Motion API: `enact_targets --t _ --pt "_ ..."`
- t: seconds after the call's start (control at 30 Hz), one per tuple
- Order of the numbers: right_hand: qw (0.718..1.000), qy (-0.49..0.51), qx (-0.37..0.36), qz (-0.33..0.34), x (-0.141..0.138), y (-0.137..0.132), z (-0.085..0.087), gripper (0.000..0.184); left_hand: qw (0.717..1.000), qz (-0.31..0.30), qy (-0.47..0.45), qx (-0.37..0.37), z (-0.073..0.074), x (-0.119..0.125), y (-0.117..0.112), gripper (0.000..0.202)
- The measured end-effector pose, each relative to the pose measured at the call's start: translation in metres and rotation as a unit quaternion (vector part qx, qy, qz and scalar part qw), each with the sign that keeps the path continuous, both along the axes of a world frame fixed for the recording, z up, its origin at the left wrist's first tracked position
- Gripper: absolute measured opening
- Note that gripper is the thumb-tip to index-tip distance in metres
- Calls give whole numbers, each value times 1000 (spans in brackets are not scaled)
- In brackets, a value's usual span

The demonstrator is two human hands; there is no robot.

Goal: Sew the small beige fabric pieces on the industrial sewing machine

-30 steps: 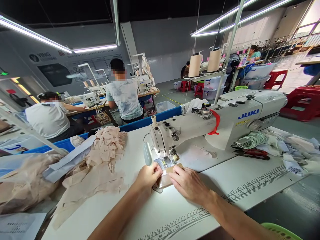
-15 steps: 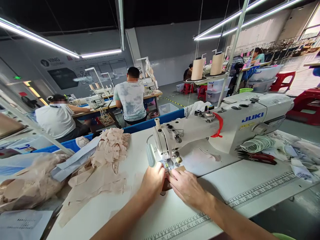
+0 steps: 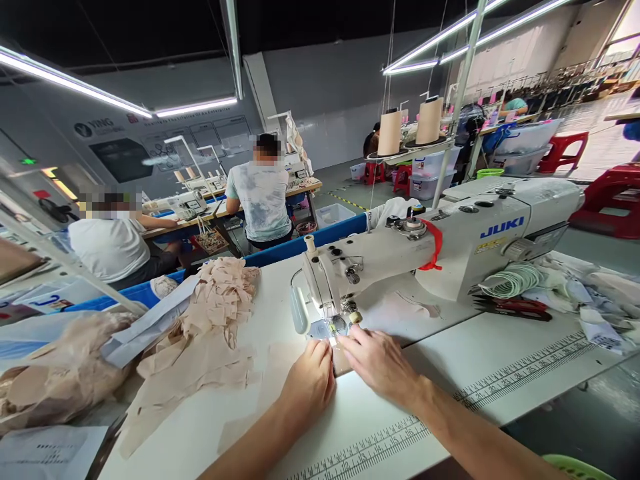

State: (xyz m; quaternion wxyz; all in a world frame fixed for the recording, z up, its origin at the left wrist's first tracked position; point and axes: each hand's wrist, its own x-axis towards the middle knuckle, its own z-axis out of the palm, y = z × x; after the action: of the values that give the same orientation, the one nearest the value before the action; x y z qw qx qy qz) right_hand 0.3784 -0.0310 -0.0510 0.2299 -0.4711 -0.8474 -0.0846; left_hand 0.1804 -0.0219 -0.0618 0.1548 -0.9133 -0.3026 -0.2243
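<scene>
A white JUKI sewing machine [image 3: 400, 250] stands on the worktable, its lamp lighting the needle area [image 3: 333, 327]. Just in front of the presser foot, a small piece of beige fabric [image 3: 342, 361] lies between my two hands. My left hand [image 3: 309, 377] is closed, its fingertips pinched at the left edge of the fabric. From the other side, my right hand [image 3: 380, 360] grips the fabric with thumb and fingers near the foot. Most of the piece is hidden under my fingers.
Left of the machine, a heap of beige fabric pieces [image 3: 225, 293] spreads over the table beside a plastic bag [image 3: 60, 367]. Red-handled scissors [image 3: 515, 308], a pale green coil [image 3: 515, 281] and cloth scraps [image 3: 595, 313] lie right. Two co-workers [image 3: 259, 193] sit ahead at machines.
My left hand has moved slightly down and away from the needle. My right hand has shifted a little right, and the fabric between them has changed position. The view has tilted slightly.
</scene>
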Motion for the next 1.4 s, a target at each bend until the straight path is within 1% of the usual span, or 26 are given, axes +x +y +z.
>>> enact_targets --t 0.1,0.23,0.5,0.57,0.63,0.77,0.83,0.97,1.17,1.27,1.4 --pt "999 21 12 -41 8 9 -4 24 1000 5 -14 1 -2 1 10 31" --pt "998 46 13 -43 17 15 -10 25 999 7 -33 -8 -3 2 18 32" --pt "998 48 -15 -47 17 11 -10 28 999 3 -32 11 -1 5 21 31" --pt "996 62 -39 -45 17 11 -9 28 999 3 -40 12 -1 6 21 31" --pt "991 97 -76 -41 17 13 -6 27 999 3 -42 10 -1 6 21 30" --pt "965 192 -167 -64 17 27 2 26 999 -5 -39 12 0 6 20 28" --pt "954 223 -185 -73 15 37 4 25 999 -6 -34 16 0 5 21 29" --pt "954 236 -172 -68 10 49 6 33 1000 1 -27 3 -2 3 22 34" --pt "957 247 -141 -58 10 40 3 39 999 2 -25 -30 -4 1 26 35" --pt "961 240 -124 -65 11 43 0 41 998 7 -30 -52 -4 0 28 36" --pt "963 233 -110 -81 13 46 -2 41 997 14 -41 -63 -5 0 31 35"
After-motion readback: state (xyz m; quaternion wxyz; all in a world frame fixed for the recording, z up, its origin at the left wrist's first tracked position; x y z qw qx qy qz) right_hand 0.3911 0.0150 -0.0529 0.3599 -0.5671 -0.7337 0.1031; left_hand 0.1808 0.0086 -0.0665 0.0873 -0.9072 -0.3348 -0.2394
